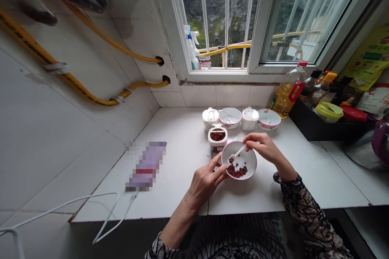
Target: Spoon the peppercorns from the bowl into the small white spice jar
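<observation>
1. Left hand (pixel 206 179) steadies the small white bowl (pixel 239 160) on the table (pixel 182 145), fingertips closed lightly on its rim.
2. Right hand (pixel 261 146) pinches the white spoon (pixel 236 154); keep it low over the red peppercorns (pixel 237 171).

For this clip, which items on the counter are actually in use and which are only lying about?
In use:
- left hand steadying the small bowl of red bits
- right hand holding the white spoon
- open jar of the same red bits

Lying about:
- lidded jars
- oil bottle
- spray bottles
- white cable
</observation>
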Demonstrator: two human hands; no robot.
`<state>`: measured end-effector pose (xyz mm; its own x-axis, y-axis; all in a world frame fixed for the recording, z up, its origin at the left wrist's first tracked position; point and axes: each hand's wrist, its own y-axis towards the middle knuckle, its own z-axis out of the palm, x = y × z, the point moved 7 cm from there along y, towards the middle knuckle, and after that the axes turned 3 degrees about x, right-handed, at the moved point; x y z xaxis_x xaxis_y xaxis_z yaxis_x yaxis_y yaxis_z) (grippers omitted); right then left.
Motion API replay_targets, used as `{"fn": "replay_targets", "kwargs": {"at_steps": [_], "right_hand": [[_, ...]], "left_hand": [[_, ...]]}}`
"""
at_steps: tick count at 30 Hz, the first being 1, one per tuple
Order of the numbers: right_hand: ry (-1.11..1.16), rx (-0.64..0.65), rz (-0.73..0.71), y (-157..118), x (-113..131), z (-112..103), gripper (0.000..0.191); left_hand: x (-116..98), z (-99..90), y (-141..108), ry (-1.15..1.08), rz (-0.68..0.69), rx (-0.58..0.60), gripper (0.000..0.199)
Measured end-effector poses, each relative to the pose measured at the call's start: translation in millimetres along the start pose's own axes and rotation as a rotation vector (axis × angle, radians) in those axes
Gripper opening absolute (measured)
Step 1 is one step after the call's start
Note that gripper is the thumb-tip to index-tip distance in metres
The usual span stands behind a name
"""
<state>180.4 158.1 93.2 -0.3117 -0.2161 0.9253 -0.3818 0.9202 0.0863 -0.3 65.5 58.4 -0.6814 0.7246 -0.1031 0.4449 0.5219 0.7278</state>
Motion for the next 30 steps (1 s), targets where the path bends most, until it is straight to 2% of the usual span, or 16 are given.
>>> {"fn": "replay_targets", "kwargs": {"at_steps": [11, 17, 21, 24, 27, 30], "right_hand": [[0.248, -0.073, 0.105, 7, -12, -4, 0.017], [0.265, -0.255, -0.016, 19, -8, -11, 0.022], [0.098, -0.395, -0.197, 24, 8, -5, 0.023], [-0.186, -0.448, -0.355, 21, 26, 8, 0.017], [-0.471, -0.419, -0.502, 16, 40, 23, 0.02], [-0.609, -0.377, -0.575, 11, 47, 30, 0.024]], "left_hand": [[1, 2.0, -1, 0.019, -0.006, -0.002, 0.017], [0, 2.5, -1, 0.025, 0.006, -0.005, 0.016], [2, 5.2, -3, 0.024, 0.005, 0.025, 0.016], [4, 6.9, -5, 0.017, -0.001, 0.034, 0.015], [4, 6.7, -4, 0.009, -0.006, 0.029, 0.016], [2, 4.1, -2, 0.014, 0.001, 0.015, 0.019]]}}
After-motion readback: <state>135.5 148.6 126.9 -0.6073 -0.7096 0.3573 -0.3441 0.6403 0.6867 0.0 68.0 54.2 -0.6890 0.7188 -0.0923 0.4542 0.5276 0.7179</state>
